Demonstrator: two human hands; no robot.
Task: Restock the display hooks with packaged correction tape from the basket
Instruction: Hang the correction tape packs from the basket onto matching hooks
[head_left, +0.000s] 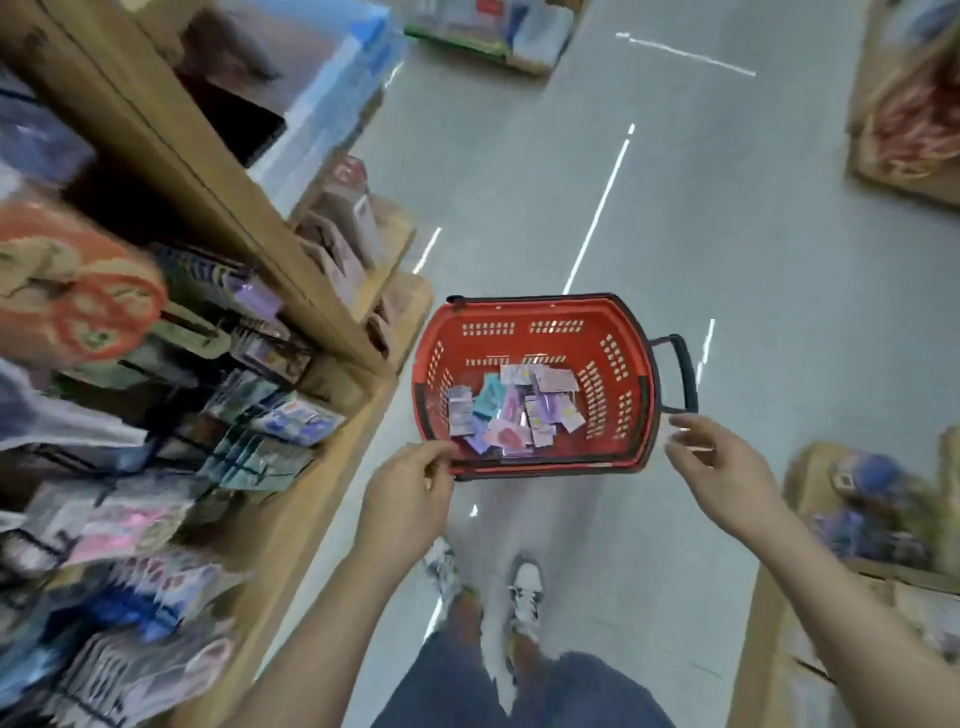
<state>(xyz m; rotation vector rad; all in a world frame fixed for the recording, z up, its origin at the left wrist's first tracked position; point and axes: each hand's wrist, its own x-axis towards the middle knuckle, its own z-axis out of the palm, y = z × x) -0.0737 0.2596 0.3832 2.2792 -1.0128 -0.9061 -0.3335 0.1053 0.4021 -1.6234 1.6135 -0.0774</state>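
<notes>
Loose packs (511, 410) lie in the basket (540, 467) on the floor beside the hooks (218, 322); your left hand (410, 483) curls at its near rim, your right hand (722, 467) hovers by its corner, grips too blurred to tell; likely light and slick, so pinch each by its card top.

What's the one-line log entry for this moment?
basket: on floor beside shelf | packets: loose inside basket | left hand: at near-left rim | right hand: at near-right corner | grips: blurred

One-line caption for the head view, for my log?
Left hand and right hand flank the near edge of a red basket of correction tape packets on the floor, display hooks at left.
</notes>
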